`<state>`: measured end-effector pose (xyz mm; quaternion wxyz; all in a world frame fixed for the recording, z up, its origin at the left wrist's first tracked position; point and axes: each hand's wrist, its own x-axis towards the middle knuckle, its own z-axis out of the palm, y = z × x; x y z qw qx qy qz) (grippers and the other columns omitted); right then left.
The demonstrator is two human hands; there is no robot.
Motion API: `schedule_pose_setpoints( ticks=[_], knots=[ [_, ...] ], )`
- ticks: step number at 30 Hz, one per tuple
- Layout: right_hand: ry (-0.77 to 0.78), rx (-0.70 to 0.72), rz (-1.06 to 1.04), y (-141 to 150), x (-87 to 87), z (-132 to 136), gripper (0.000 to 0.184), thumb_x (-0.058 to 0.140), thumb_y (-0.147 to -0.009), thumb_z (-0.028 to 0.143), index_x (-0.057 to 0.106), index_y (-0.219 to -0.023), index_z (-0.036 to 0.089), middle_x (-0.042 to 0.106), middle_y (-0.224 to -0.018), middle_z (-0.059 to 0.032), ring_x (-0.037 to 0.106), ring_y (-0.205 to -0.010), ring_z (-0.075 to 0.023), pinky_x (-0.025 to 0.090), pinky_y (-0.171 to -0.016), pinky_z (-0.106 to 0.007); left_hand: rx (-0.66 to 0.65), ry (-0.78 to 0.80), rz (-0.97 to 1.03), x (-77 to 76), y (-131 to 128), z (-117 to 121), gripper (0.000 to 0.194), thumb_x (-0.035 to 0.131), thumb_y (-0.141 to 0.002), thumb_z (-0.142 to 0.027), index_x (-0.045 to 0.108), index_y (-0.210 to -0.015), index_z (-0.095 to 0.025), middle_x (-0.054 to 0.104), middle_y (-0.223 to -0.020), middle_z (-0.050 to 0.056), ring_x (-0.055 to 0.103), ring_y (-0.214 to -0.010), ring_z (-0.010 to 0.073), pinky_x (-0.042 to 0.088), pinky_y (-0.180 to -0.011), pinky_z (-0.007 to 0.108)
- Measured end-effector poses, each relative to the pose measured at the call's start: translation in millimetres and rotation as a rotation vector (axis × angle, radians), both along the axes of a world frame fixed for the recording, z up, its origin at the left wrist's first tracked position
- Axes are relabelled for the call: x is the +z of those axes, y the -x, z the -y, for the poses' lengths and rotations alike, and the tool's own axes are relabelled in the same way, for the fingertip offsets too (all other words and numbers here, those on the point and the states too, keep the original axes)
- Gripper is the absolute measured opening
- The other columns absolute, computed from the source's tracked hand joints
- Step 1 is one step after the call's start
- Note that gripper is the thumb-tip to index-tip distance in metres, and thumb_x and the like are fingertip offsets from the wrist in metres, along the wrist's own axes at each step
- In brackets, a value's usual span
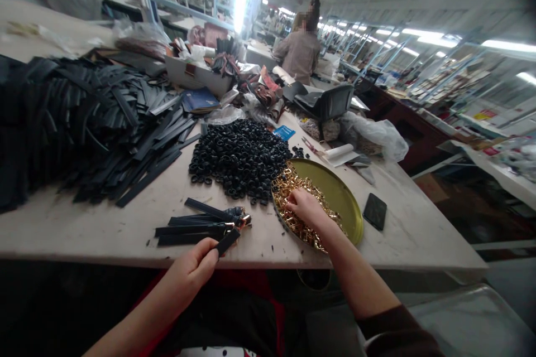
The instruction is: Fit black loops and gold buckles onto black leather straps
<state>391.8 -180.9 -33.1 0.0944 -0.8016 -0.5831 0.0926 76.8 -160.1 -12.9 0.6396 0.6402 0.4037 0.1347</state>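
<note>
My left hand (201, 261) pinches a short dark strap (228, 241) between thumb and fingers at the table's front edge. Just beyond it lie several finished-looking dark straps (188, 230) in a loose bundle, with gold metal pieces (244, 220) at their right ends. On the right, my right hand (305, 205) dips into a heap of gold metal buckles (310, 231) in a round, gold-coloured tray (349, 201). Its fingers are curled closed among the buckles; whatever they grip is hidden. A pile of small black loops (238, 159) sits left of the tray, touching its rim area.
A large heap of dark strips (84, 122) covers the table's left side. Right of the tray lies a phone (375, 211). Behind are scissors (312, 146), a blue card (284, 133), a blue booklet (200, 100) and plastic bags (377, 134). A person (299, 50) stands farther back.
</note>
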Motion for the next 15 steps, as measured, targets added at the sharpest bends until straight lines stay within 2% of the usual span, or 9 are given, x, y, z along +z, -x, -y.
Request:
schedule_pose_setpoints(
  ticks=[4, 7, 9, 11, 13, 15],
  knots=[
    [-0.070, -0.042, -0.112, 3.6, 7.9, 5.0, 0.011, 0.061, -0.070, 0.020, 0.054, -0.063, 0.016, 0.054, -0.071, -0.0018, 0.050, -0.069, -0.0139, 0.036, -0.064, -0.026, -0.030, -0.024, -0.001, 6.7, 2.9, 7.9, 0.022, 0.041, -0.081, -0.039, 0.050, -0.075, -0.020, 0.032, -0.047, -0.008, 0.031, -0.043, 0.0094, 0.024, -0.041, 0.020],
    [-0.146, -0.059, -0.235, 24.3, 18.8, 13.1, 0.015, 0.053, -0.078, 0.029, 0.053, -0.069, 0.016, 0.055, -0.068, -0.0003, 0.050, -0.064, -0.0124, 0.039, -0.062, -0.026, 0.035, -0.108, 0.025, 15.3, 0.7, 12.5, 0.022, 0.046, -0.079, -0.039, 0.053, -0.077, -0.019, 0.044, -0.054, -0.006, 0.040, -0.050, 0.0106, 0.032, -0.047, 0.020],
    [-0.190, -0.063, -0.551, 53.4, 24.1, 20.0, 0.021, 0.049, -0.080, 0.037, 0.053, -0.075, 0.017, 0.055, -0.066, 0.0014, 0.052, -0.060, -0.0110, 0.042, -0.060, -0.025, 0.084, -0.160, 0.058, 20.5, -3.4, 14.9, 0.022, 0.050, -0.078, -0.039, 0.056, -0.082, -0.018, 0.055, -0.067, -0.003, 0.048, -0.062, 0.0132, 0.038, -0.058, 0.022],
    [-0.219, -0.116, -1.208, 91.9, 26.1, 27.6, 0.024, 0.058, -0.074, 0.041, 0.053, -0.076, 0.018, 0.057, -0.068, 0.0017, 0.054, -0.060, -0.0099, 0.045, -0.063, -0.026, 0.120, -0.167, 0.114, 22.3, -8.2, 17.1, 0.024, 0.052, -0.078, -0.038, 0.057, -0.088, -0.016, 0.061, -0.081, 0.000, 0.053, -0.076, 0.0161, 0.040, -0.070, 0.023],
    [-0.186, -0.204, -1.724, 132.0, 25.0, 34.9, 0.026, 0.069, -0.065, 0.037, 0.055, -0.077, 0.018, 0.060, -0.074, 0.0012, 0.055, -0.062, -0.0082, 0.046, -0.065, -0.024, 0.150, -0.141, 0.189, 19.5, -11.2, 19.3, 0.026, 0.052, -0.079, -0.038, 0.057, -0.091, -0.016, 0.062, -0.089, 0.002, 0.054, -0.086, 0.0177, 0.039, -0.079, 0.025],
    [-0.147, -0.266, -1.980, 165.5, 22.1, 40.6, 0.026, 0.073, -0.062, 0.031, 0.056, -0.077, 0.018, 0.061, -0.076, 0.0010, 0.054, -0.062, -0.0071, 0.045, -0.061, -0.021, 0.199, -0.104, 0.237, 14.2, -10.5, 21.5, 0.026, 0.052, -0.079, -0.039, 0.057, -0.090, -0.015, 0.063, -0.089, 0.003, 0.054, -0.087, 0.0181, 0.040, -0.080, 0.026]
  ],
)
